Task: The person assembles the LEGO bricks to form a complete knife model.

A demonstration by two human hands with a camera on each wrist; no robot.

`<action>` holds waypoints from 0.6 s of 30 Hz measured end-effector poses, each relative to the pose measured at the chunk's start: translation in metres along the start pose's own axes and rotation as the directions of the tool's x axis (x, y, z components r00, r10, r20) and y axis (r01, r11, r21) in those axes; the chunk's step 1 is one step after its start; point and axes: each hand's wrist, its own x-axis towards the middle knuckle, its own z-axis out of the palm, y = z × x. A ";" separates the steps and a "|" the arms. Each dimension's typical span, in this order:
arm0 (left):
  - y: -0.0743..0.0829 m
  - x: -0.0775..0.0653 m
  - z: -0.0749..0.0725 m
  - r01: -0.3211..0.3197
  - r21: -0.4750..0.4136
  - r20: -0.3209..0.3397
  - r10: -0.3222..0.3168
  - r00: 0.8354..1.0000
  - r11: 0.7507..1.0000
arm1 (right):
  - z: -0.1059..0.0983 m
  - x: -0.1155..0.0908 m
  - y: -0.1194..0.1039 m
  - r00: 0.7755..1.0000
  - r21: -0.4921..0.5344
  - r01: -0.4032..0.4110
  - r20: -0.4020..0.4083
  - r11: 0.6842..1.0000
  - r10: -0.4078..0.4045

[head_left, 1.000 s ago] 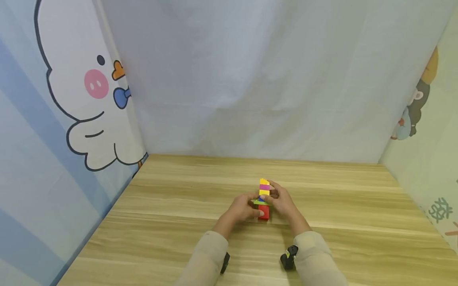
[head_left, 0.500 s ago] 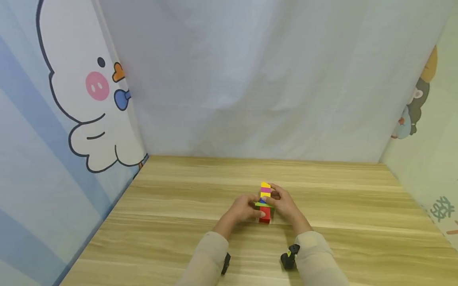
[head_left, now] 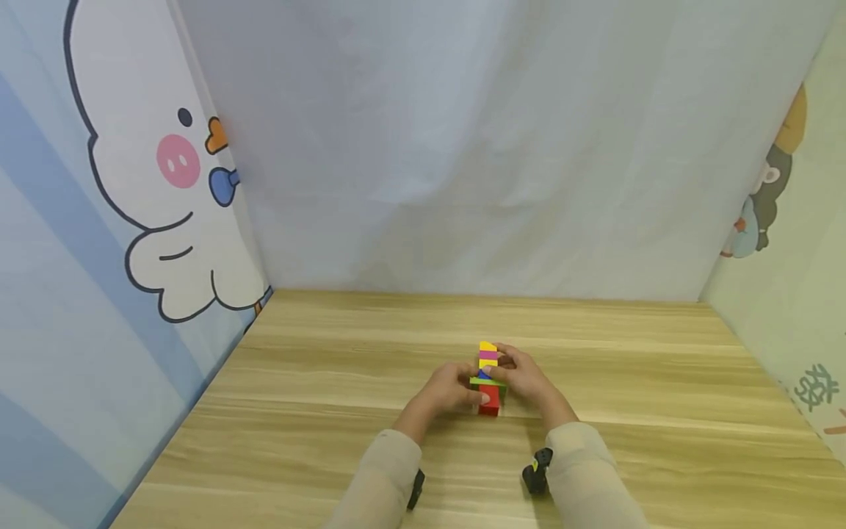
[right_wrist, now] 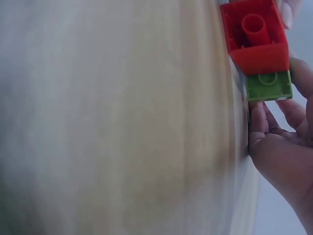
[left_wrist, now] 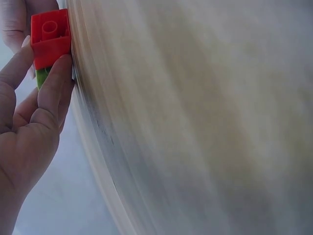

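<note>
In the head view, a small stack of toy building bricks stands between my two hands. A red brick (head_left: 489, 402) forms its bottom, with a flat green brick (head_left: 487, 382) above it that juts out sideways. Higher up come a blue brick (head_left: 484, 374), a yellow one, a magenta brick (head_left: 487, 355) and a sloped yellow brick (head_left: 487, 346) on top. My left hand (head_left: 449, 388) pinches the red brick from the left. My right hand (head_left: 525, 373) grips the upper bricks, thumb near the blue one. Both wrist views show the red brick's hollow underside (right_wrist: 253, 30).
The wood-grain table (head_left: 317, 353) reaches back to a pale grey curtain (head_left: 476, 147). Printed cartoon cloths hang at the left (head_left: 145, 162) and right (head_left: 780, 206). A black wrist device (head_left: 538, 470) sits by the right sleeve.
The brick stack has shifted slightly lower in the head view, toward me. Both hands keep their hold on it and have hardly moved.
</note>
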 end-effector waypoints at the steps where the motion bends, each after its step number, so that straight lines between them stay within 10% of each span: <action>1: 0.000 0.000 0.000 0.000 -0.003 0.004 0.000 1.000 1.000 | 0.000 0.000 0.000 1.000 -0.001 -0.003 0.005 1.000 0.003; 18: -0.004 0.002 0.001 0.008 -0.036 0.013 -0.008 1.000 0.999 | -0.003 0.002 0.002 0.999 -0.035 -0.017 0.048 0.999 0.019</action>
